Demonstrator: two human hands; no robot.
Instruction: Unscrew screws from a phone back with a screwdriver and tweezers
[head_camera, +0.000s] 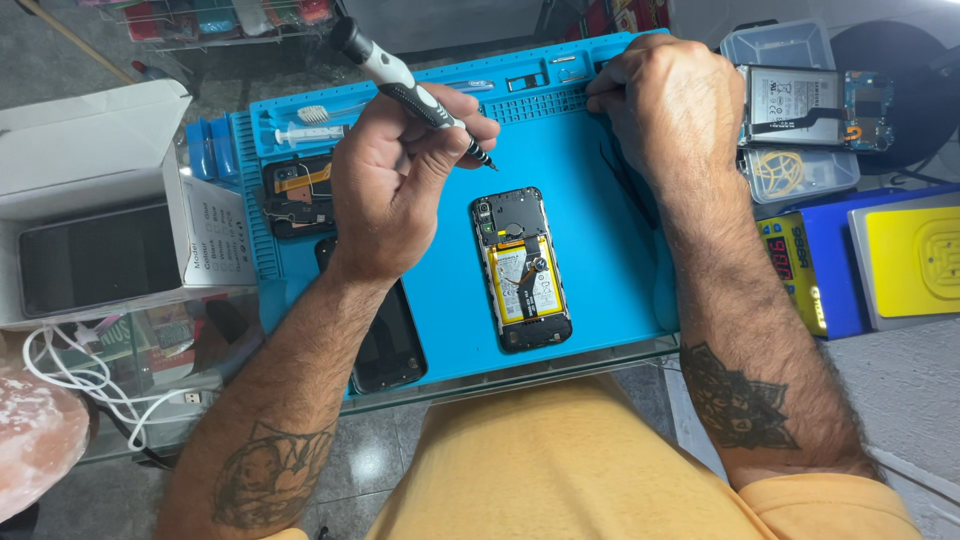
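Note:
An opened phone (521, 270) with its back cover off lies upright on the blue work mat (590, 250), its yellow battery showing. My left hand (400, 185) holds a grey and black electric screwdriver (400, 80) above the mat, its tip pointing down to the right, a little above and left of the phone. My right hand (665, 100) rests at the mat's far right corner, fingers curled over the small compartments there; what it touches is hidden.
A black phone screen (385, 340) lies under my left forearm. A black phone part (297, 195) and a syringe (305, 132) sit at the mat's left. White box (90, 210) at left. Clear trays with phone parts (800, 105) and a blue device (810, 265) at right.

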